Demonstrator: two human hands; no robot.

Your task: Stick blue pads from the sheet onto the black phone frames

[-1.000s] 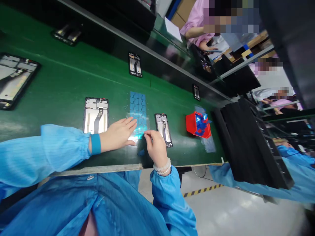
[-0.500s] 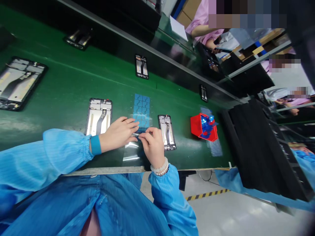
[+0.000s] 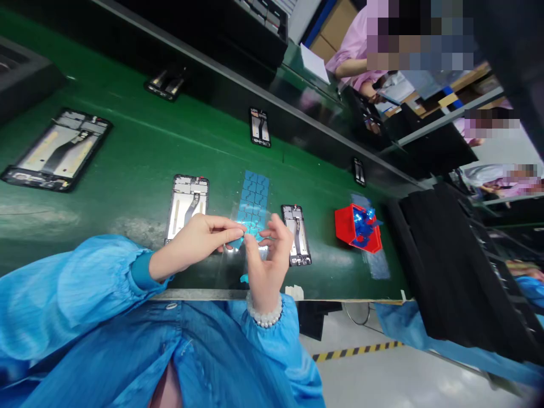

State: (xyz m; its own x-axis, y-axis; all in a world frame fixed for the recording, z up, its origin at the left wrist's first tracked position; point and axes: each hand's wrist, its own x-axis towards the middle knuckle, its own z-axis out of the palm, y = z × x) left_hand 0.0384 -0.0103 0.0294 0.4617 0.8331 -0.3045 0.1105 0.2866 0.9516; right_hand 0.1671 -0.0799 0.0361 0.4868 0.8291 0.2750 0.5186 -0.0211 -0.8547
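Observation:
My left hand [image 3: 198,238] pinches a small blue film piece [image 3: 235,242] between thumb and fingertips, over the near end of a clear sheet. That sheet carries rows of blue die-cut film stickers [image 3: 255,190]. Close by on the right, my right hand [image 3: 270,258] is raised with thumb and fingers apart, and I see nothing in it. Behind my left hand lies an opened phone [image 3: 181,207], its inner parts and dark flex cable facing up, partly covered by the hand. Another opened phone [image 3: 297,235] rests just right of my right hand.
A red bin [image 3: 344,226] of crumpled blue film stands to the right on a clear plastic sheet [image 3: 378,265]. More opened phones lie at the left [image 3: 59,148] and along the back [image 3: 259,127]. Black trays [image 3: 442,255] stack at the right. Co-workers in pink sit across the bench.
My left hand has turned from lying over the sheet to a pinch on the blue film piece. My right hand's fingers have spread from a pinch. The view has shifted slightly left.

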